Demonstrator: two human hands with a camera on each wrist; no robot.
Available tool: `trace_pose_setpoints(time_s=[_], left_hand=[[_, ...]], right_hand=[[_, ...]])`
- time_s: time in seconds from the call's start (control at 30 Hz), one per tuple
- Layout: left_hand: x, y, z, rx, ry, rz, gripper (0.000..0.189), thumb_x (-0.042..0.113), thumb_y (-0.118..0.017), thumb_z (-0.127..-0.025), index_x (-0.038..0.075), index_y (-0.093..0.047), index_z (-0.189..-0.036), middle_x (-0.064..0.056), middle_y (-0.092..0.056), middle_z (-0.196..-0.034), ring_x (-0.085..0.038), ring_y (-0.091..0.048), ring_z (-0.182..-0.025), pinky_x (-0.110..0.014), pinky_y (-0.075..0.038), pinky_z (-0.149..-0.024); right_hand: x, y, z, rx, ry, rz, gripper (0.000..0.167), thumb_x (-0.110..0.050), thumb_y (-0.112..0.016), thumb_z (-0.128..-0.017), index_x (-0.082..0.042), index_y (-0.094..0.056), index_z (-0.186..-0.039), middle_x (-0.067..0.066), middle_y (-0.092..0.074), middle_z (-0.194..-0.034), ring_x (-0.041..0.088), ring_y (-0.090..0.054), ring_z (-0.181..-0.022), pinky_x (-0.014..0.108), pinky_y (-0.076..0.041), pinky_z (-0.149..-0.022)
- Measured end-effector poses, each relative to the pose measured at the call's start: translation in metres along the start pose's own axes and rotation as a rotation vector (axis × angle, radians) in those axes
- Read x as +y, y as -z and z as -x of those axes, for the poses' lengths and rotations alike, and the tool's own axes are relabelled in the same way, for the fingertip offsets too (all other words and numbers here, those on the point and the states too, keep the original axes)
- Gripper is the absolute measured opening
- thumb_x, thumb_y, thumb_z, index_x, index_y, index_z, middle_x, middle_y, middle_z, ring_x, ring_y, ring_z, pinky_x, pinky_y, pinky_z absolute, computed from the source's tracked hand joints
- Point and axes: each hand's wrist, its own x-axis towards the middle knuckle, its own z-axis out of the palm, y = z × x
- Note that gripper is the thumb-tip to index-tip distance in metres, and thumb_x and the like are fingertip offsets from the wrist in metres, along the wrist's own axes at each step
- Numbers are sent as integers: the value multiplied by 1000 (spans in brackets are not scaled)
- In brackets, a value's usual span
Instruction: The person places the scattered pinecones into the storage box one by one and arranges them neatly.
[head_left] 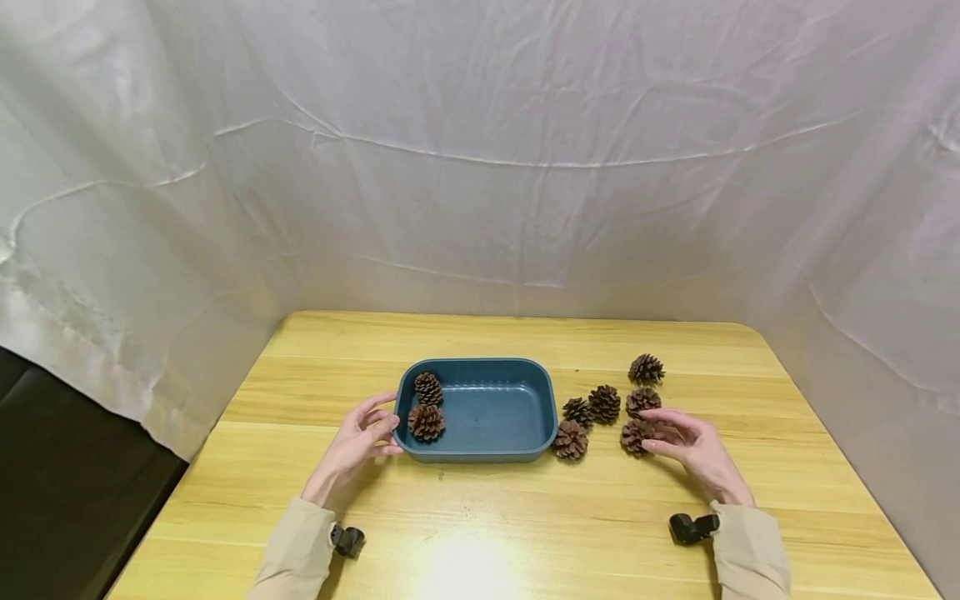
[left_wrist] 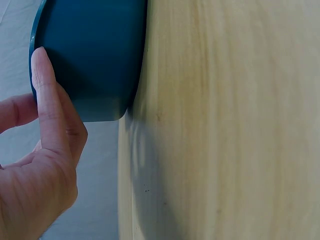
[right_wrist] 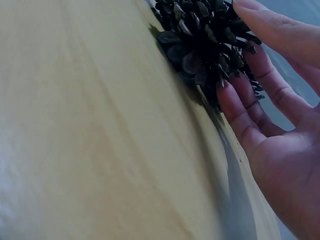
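Observation:
A dark blue rectangular tub (head_left: 491,457) stands on the table, with two pine cones lying at its left end, one (head_left: 427,388) behind the other (head_left: 426,422). My left hand (head_left: 360,442) holds the tub's left end, thumb and fingertips at the rim; the left wrist view shows the same hand (left_wrist: 45,150) against the tub's outer wall (left_wrist: 95,65). On the right, my right hand (head_left: 693,450) grips a brown pine cone (head_left: 634,437) between thumb and fingers. Up close in the right wrist view, the fingers (right_wrist: 240,115) reach around the scales of the cone (right_wrist: 200,45).
Just behind the gripped cone lie two more cones, one near (head_left: 642,402) and one farther back (head_left: 646,369). Between tub and right hand sit three others (head_left: 604,404), the front one (head_left: 571,440) close to the tub's right wall. Pale curtains (head_left: 517,208) surround the wooden table (head_left: 480,500).

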Motion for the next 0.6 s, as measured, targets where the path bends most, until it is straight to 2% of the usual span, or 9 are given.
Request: trace_pose_setpoints(time_s=[0.3,0.47,0.6], left_hand=[[0,0,0,5,1,-1,57,3,-54,-101,-2,-30,-153,-3,-59,-101,-9,-64,-70,-28,-67,-72],[0,0,0,-2,-2,-2,57,3,-54,-101,-3,-30,-153,-3,-59,-102,-10,-64,-71,-29,-67,-72],[0,1,0,-6,-5,-6,57,4,-54,-102,-3,-30,-153,-4,-59,-102,-10,-64,-71,-29,-67,-72]], right_hand=[[2,0,0,-25,-14,76,55,-5,-74,-87,7,-53,-137,-16,-58,-132,-5,-61,-113,7,-50,-97],[2,0,-1,-27,-35,33,57,-6,-75,-87,7,-52,-138,-8,-63,-135,-3,-63,-113,10,-53,-97],[3,0,-1,-32,-28,4,54,-3,-73,-87,10,-52,-135,-11,-66,-131,-1,-65,-112,10,-53,-97]])
